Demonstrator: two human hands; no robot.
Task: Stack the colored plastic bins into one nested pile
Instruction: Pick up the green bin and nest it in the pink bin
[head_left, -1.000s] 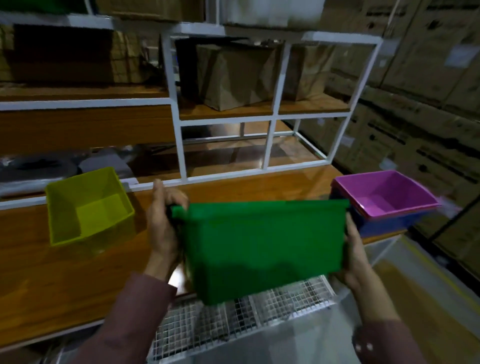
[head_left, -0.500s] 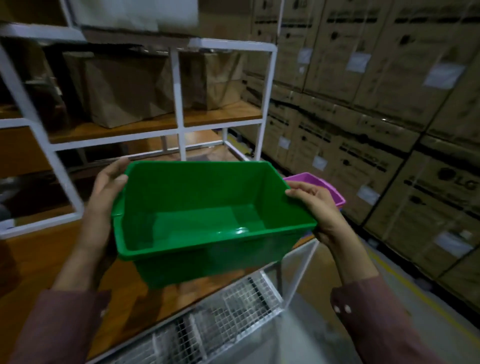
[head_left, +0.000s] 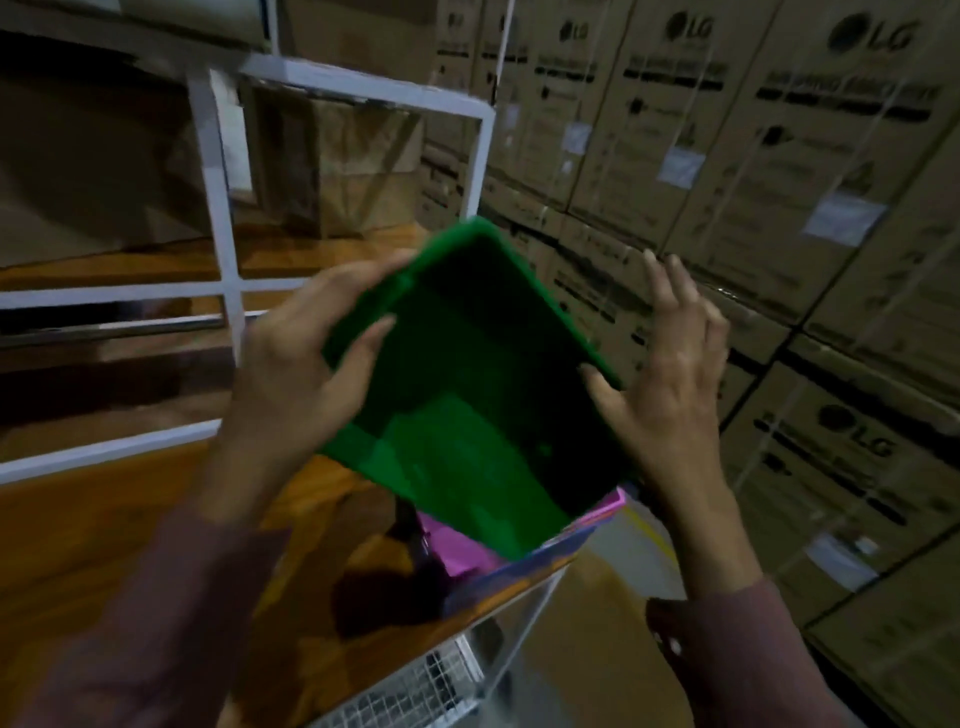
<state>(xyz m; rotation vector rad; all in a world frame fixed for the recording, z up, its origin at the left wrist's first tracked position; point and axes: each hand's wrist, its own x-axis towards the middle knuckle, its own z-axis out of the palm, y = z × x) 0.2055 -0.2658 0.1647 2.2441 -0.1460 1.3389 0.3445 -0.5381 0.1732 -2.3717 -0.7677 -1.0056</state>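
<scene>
A green plastic bin (head_left: 467, 415) hangs tilted above the purple bin (head_left: 457, 551), its near lower corner over the purple rim. The purple bin sits nested in a blue bin (head_left: 524, 569) at the right end of the wooden shelf (head_left: 104, 519). My left hand (head_left: 306, 364) grips the green bin's left rim, thumb inside. My right hand (head_left: 670, 384) holds the right rim with the thumb, fingers spread behind the wall. The yellow-green bin is out of view.
A white metal shelf frame (head_left: 223, 249) rises behind the bins, with brown paper bags (head_left: 358, 171) on an upper board. Stacked cardboard cartons (head_left: 779, 208) wall off the right side. A wire mesh rack (head_left: 415, 691) lies below the shelf edge.
The green bin travelled right, from in front of me to above the purple and blue bins, and turned and tilted. My view swung right, so the yellow-green bin left the frame.
</scene>
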